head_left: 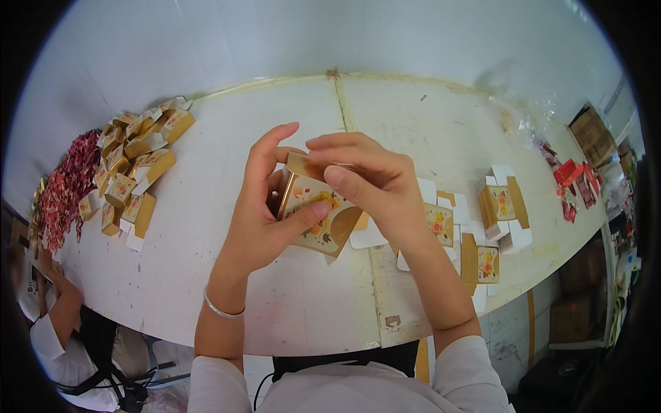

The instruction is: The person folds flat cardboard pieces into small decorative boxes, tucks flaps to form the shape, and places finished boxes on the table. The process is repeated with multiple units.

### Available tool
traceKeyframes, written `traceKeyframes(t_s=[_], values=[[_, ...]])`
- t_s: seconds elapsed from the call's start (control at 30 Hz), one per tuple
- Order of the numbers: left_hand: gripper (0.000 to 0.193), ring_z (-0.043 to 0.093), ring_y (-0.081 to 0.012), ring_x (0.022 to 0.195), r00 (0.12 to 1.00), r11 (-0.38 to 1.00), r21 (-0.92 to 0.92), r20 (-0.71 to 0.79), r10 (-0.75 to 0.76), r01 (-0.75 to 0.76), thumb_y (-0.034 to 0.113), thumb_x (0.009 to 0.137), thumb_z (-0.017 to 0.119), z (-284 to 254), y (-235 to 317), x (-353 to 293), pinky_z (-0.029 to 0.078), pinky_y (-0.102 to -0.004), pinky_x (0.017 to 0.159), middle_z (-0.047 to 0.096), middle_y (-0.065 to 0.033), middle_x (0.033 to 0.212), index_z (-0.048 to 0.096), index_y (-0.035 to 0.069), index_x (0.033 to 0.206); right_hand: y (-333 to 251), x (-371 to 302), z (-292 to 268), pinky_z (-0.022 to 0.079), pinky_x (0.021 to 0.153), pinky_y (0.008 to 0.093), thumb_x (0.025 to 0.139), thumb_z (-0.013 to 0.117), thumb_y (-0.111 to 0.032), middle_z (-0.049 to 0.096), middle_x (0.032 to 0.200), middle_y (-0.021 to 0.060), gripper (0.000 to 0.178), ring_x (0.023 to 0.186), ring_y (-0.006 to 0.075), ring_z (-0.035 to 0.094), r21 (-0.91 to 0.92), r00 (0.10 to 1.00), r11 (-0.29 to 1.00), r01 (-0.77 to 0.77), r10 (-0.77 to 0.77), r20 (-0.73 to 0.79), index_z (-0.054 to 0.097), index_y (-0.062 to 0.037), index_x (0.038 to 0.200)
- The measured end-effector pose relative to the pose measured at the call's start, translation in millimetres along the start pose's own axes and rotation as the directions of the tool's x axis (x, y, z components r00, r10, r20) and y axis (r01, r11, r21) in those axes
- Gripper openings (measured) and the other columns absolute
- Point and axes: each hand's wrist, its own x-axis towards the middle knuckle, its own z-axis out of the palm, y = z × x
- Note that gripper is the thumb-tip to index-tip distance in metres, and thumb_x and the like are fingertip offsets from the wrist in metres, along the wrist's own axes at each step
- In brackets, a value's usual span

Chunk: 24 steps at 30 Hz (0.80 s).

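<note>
In front of me, above the table, I hold a small gold paper box (323, 233) with a printed flower pattern, tilted. My left hand (256, 224) is wrapped round its left side, the thumb lying across the printed front panel. At its top, my right hand (385, 180) has bent fingers and thumb on the gold flap. The inside of the box is hidden from view. Right of my hands lie flat, unfolded cartons (439, 221) with the same print, and a stack of them (502, 203).
A heap of formed gold boxes (141, 162) sits at the table's left, beside a pile of dark red wrapped pieces (69, 182). Red packets (575, 180), clear plastic (540, 117) and a brown carton (592, 134) are at the right. Another person's arm (62, 303) shows at lower left.
</note>
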Motion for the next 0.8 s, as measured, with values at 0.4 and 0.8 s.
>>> traceKeyframes(t_s=[0.4, 0.8], values=[[0.064, 0.055, -0.0143, 0.086, 0.997, 0.997, 0.002, 0.019, -0.080, 0.080, 0.005, 0.075, 0.066, -1, 8, -2, 0.048, -0.0243, 0.065, 0.049, -0.0060, 0.102, 0.034, 0.011, 0.129, -7, 3, -7, 0.045, 0.070, 0.0232, 0.080, 0.058, -0.003, 0.062, 0.092, 0.0057, 0.016, 0.082, 0.0106, 0.055, -0.112, 0.994, 0.987, -0.111, 0.111, -0.013, 0.064, -0.0001, 0.095], [0.030, 0.054, -0.0119, 0.089, 0.965, 0.937, -0.350, -0.238, -0.109, 0.019, 0.004, 0.080, 0.061, 9, 3, 2, 0.048, -0.0239, 0.066, 0.053, -0.0054, 0.101, 0.044, 0.009, 0.105, 23, -2, 9, 0.040, 0.089, 0.0280, 0.086, 0.052, -0.005, 0.054, 0.111, 0.0105, 0.016, 0.108, 0.0180, 0.049, -0.085, 0.973, 0.973, 0.215, -0.221, -0.069, 0.058, -0.0009, 0.101]])
